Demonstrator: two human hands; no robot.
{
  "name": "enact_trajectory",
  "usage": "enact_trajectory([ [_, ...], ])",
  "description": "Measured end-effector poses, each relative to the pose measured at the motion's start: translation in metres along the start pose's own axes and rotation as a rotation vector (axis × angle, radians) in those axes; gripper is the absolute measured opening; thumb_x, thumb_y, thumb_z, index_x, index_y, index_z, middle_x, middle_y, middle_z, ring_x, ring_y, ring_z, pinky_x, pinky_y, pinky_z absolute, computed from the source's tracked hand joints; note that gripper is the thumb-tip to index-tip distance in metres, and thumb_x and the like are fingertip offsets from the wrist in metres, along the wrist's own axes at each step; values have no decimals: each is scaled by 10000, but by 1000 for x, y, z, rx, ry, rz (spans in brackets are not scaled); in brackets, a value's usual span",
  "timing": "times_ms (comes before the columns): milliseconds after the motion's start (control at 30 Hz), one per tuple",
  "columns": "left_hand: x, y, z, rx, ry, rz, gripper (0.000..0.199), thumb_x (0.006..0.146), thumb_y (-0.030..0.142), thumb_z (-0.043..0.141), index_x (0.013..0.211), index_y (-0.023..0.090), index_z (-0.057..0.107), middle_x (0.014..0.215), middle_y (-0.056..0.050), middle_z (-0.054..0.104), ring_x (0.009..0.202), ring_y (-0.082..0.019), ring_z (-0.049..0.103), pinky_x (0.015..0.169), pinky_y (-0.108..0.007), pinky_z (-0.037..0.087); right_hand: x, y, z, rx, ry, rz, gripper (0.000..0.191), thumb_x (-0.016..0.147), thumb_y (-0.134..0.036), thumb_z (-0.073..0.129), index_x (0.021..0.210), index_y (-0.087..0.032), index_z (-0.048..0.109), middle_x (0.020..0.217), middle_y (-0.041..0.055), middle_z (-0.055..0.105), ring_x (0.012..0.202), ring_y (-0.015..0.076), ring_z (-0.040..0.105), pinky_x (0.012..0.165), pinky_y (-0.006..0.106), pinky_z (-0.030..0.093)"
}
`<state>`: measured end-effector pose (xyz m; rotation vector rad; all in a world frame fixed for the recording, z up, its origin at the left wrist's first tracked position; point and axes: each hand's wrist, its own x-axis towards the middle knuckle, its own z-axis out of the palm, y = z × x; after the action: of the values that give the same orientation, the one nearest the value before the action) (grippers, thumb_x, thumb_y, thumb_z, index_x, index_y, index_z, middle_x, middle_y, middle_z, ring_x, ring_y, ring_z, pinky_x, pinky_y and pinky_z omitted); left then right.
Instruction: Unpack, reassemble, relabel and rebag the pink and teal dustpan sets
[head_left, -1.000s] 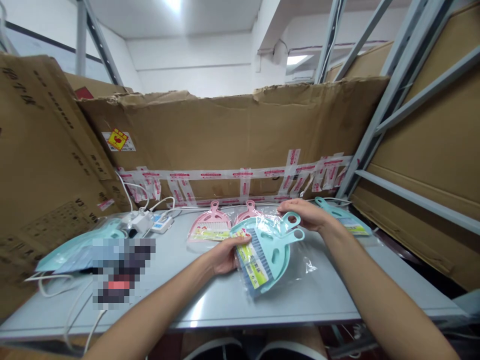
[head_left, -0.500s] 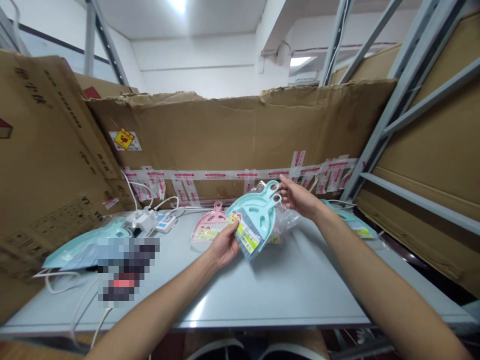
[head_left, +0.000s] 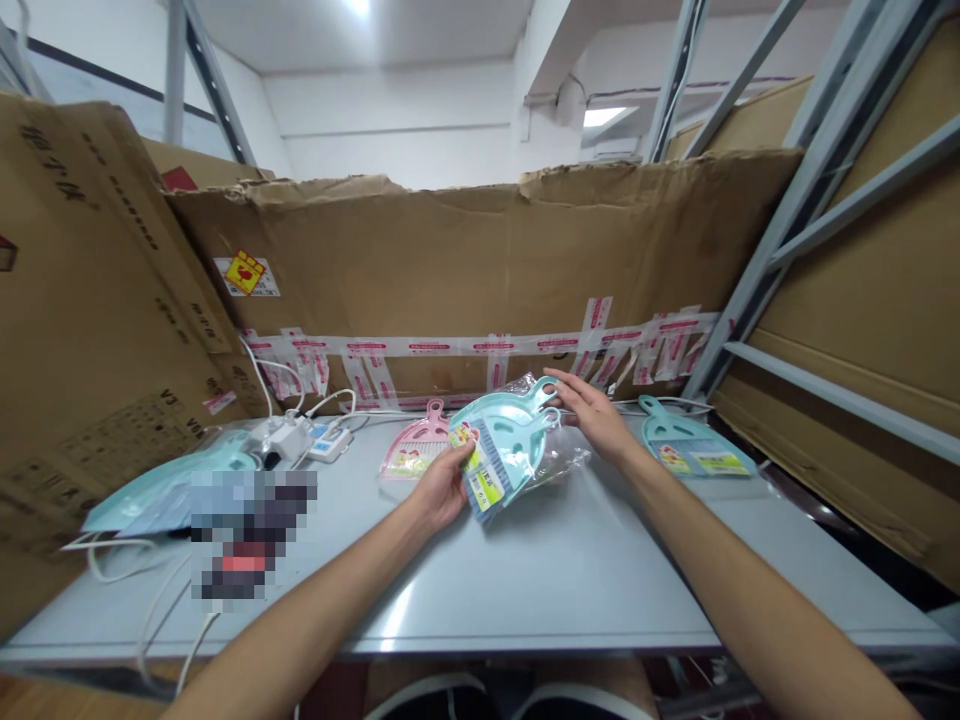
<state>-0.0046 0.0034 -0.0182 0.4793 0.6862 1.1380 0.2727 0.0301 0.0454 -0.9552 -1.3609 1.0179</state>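
My left hand [head_left: 448, 484] grips the lower left edge of a teal dustpan and brush set [head_left: 517, 440], thumb over its yellow-green label. Clear plastic wrap hangs round the set at its right. At the handle end, my right hand [head_left: 589, 412] has its fingers against the upper handle loop and the wrap. Behind the held set, a pink dustpan set [head_left: 424, 440] lies on the grey table [head_left: 600, 580], partly hidden. Another teal set [head_left: 694, 445] lies at the right, beyond my right forearm.
More teal dustpans [head_left: 176, 490] lie at the left beside a pixelated object [head_left: 251, 545]. White chargers and a power strip [head_left: 326, 442] with cables sit at the back left. A cardboard wall [head_left: 450, 260] closes the back; metal shelf posts [head_left: 765, 240] stand at the right.
The held set has moved slightly down and tilted flatter. My right hand has shifted down and now touches the handle area. The teal set at the right shows more fully.
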Motion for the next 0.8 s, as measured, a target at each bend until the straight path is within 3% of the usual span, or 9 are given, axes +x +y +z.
enact_trajectory([
  [100, 1, 1, -4, -10, 54, 5, 209, 970, 130, 811, 1175, 122, 768, 989, -104, 861, 908, -262, 855, 1049, -427, 671, -6, -2, 2, 55, -100, 40, 516, 970, -620, 790, 1369, -292, 799, 1228, 92, 783, 1059, 254, 747, 815, 375, 697],
  [233, 0, 6, -5, -55, 57, -34, 215, 952, 151, 836, 1151, 135, 757, 1001, -103, 860, 900, -280, 855, 1085, -485, 657, -14, -6, 2, 97, -233, 95, 510, 1001, -581, 775, 1441, -326, 772, 1320, 89, 763, 1151, 266, 742, 927, 435, 711],
  [333, 1, 7, -3, -103, 41, -10, 267, 979, 147, 794, 1242, 124, 749, 1066, -112, 864, 942, -269, 857, 1119, -469, 642, -17, -7, 3, 65, -262, 121, 720, 972, -542, 813, 1640, -383, 599, 1432, 83, 709, 1147, 257, 761, 912, 422, 710],
  [433, 2, 8, 2, -143, 43, 29, 345, 1017, 156, 744, 1359, 116, 719, 1144, -124, 865, 1022, -266, 855, 1153, -454, 626, -19, -5, 6, -15, -244, 106, 955, 894, -490, 894, 1731, -358, 454, 1324, 86, 749, 1053, 257, 789, 827, 396, 698],
  [500, 1, 9, 6, -167, 67, 46, 359, 1041, 153, 705, 1398, 114, 700, 1161, -128, 866, 1048, -268, 854, 1161, -454, 624, -19, -2, 9, -71, -227, 72, 867, 860, -477, 923, 1629, -283, 573, 1135, 73, 801, 968, 257, 788, 818, 404, 683],
  [600, -1, 12, 10, -196, 75, 63, 369, 1059, 136, 666, 1427, 118, 684, 1183, -130, 866, 1087, -272, 851, 1163, -454, 626, -18, 1, 10, -130, -135, -8, 578, 862, -515, 911, 1324, -209, 747, 956, 69, 824, 857, 245, 766, 835, 427, 662],
  [700, -2, 13, 10, -181, 44, 50, 372, 1062, 158, 690, 1431, 116, 685, 1222, -139, 859, 1118, -271, 844, 1160, -440, 631, -17, -3, 10, -182, 3, -118, 435, 883, -548, 881, 1131, -205, 781, 975, 97, 836, 880, 261, 773, 860, 445, 651],
  [800, -1, 9, 9, -156, 36, 27, 385, 1054, 154, 711, 1435, 104, 686, 1241, -149, 852, 1137, -265, 837, 1159, -414, 630, -17, -15, 13, -254, 90, -237, 350, 933, -537, 842, 1103, -236, 784, 1061, 101, 838, 992, 284, 786, 937, 463, 644],
])
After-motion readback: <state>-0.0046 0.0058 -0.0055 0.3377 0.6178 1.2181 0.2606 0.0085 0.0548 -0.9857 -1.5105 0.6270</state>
